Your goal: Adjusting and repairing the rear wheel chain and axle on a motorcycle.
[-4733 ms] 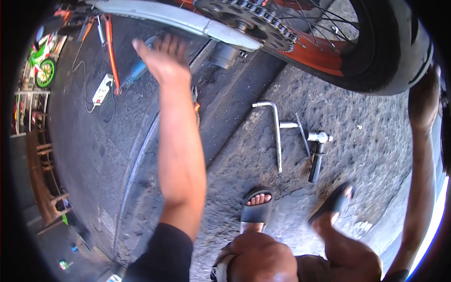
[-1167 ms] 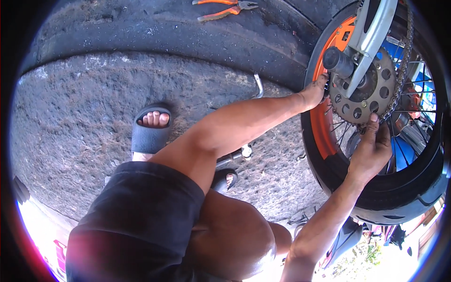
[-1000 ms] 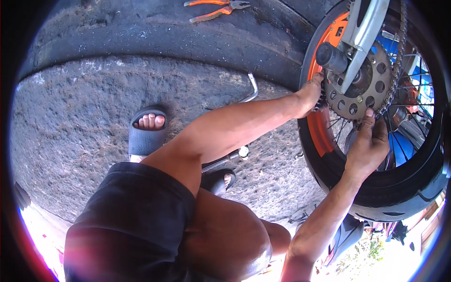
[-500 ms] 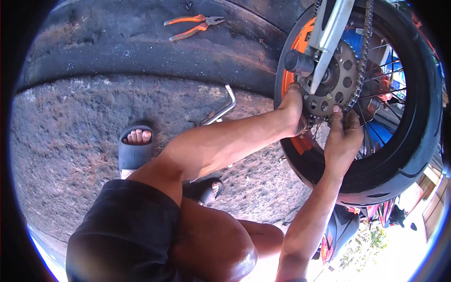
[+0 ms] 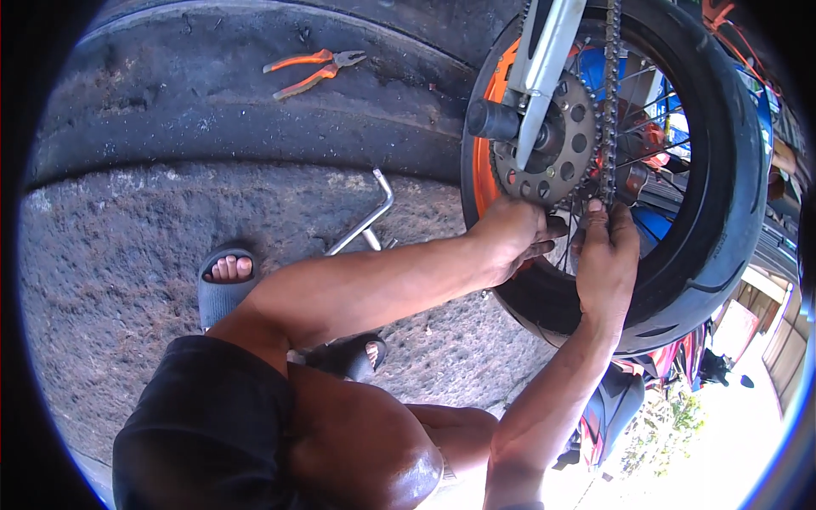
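Orange-handled pliers (image 5: 333, 65) on a dark strip (image 5: 212, 132), a bent silver bar (image 5: 360, 224) on rough ground (image 5: 127, 297).
The pliers lie with handles spread to the left, nose to the right; a short metal piece (image 5: 371, 239) sits against or just beside the bar. At lower right, red-and-dark vehicle bodywork (image 5: 612, 404) stands near green foliage (image 5: 671, 425) in glaring light.

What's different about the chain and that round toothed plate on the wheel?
The chain is a narrow string of links; the toothed plate is one broad disc with round holes. The chain runs nearly straight to the right hand, while the toothed plate sits at the middle of the wheel. Both look like metal.
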### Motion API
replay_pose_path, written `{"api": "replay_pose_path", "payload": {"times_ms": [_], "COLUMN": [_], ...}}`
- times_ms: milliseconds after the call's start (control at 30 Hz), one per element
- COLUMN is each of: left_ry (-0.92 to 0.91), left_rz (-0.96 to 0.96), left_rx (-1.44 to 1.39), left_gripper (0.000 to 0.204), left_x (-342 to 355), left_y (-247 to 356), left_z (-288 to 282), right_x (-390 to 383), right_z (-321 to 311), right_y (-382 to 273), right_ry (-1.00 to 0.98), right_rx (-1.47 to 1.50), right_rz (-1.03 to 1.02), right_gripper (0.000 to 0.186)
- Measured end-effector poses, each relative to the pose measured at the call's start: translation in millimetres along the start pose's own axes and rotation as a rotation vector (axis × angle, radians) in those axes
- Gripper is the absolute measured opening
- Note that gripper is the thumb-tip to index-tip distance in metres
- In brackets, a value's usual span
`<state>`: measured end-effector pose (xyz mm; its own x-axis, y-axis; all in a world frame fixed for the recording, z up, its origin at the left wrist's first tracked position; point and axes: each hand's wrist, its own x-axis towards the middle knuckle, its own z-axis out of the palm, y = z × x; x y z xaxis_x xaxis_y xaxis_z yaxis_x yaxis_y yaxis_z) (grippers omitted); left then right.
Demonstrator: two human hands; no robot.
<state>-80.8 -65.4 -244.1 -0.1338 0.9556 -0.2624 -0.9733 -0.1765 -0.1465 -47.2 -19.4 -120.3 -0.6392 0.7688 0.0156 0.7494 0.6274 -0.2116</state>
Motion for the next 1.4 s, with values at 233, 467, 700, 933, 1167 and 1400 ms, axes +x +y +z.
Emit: {"api": "replay_pose_path", "payload": {"times_ms": [233,467,700,933,1167,1400], "left_ry": [0.134,0.229,0.196,0.069,-0.044,-0.1], "left_rz": [0.452,0.985,1.171,1.385,1.323,1.366], "left_rx": [0.597,1.435,1.765,1.952,2.026,2.021], "left_gripper": [0.033,0.049,0.098,0.139,0.123,0.103], "left_x": [14,19,6,12,16,18], "left_y": [-26,-4,36,65,74,77], "left_z": [-28,-61,-41,-9,0,4], "right_x": [-5,-26,-19,-14,-12,-11], "right_z": [1,0,24,39,41,45], "right_y": [-7,-5,4,9,11,19], "right_ry": [0.059,0.239,0.284,0.253,0.216,0.184], "right_rx": [0.66,0.7,0.117,0.182,0.173,0.233], "right_rz": [0.171,0.097,-0.112,-0.108,-0.054,0.011], "right_gripper": [0.042,0.037,0.04,0.034,0.034,0.03]}}
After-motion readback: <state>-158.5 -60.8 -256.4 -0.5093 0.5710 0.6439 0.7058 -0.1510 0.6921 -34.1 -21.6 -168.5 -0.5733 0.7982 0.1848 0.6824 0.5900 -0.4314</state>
